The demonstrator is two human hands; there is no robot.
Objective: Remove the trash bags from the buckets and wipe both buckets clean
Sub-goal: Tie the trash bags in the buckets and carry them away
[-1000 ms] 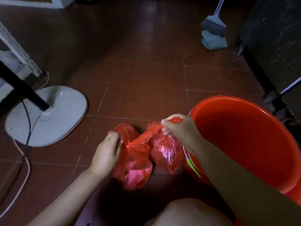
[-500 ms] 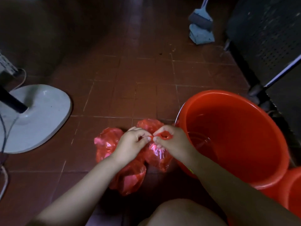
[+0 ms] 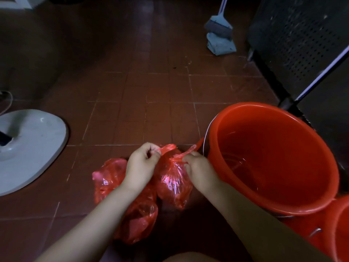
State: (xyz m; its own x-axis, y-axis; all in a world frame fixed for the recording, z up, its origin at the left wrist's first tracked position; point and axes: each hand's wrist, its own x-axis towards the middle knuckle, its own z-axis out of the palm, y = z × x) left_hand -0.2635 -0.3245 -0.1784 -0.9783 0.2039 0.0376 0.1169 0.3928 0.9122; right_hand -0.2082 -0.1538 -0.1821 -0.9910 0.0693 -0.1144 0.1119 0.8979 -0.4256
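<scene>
I am crouching on the tiled floor, tying off a red trash bag that is lying just beside the big red bucket, already out of it. A second red bag is lying against the first on its left, partly under my left forearm. The rim of a second bucket is showing at the right edge of the frame.

What could go wrong here, as I judge it: the film is thin and is being drawn taut between my hands, so a hard tug could be tearing a tail or splitting the neck and spilling whatever is inside onto the floor. A loose knot could be slipping open once the bag is lifted. There also seems to be a clear film or a little water at the bottom of the big bucket; I cannot tell which, and if my right arm is knocking the rim, it could be tipping.

My left hand is curling tight, its fingers pinching one twisted tail of the bag at its mouth. My right hand is curling too, its fingers pinching the other tail, which is stretching up toward the bucket's wire handle. Neither hand is touching either bucket, and the wiping is not yet begun.
</scene>
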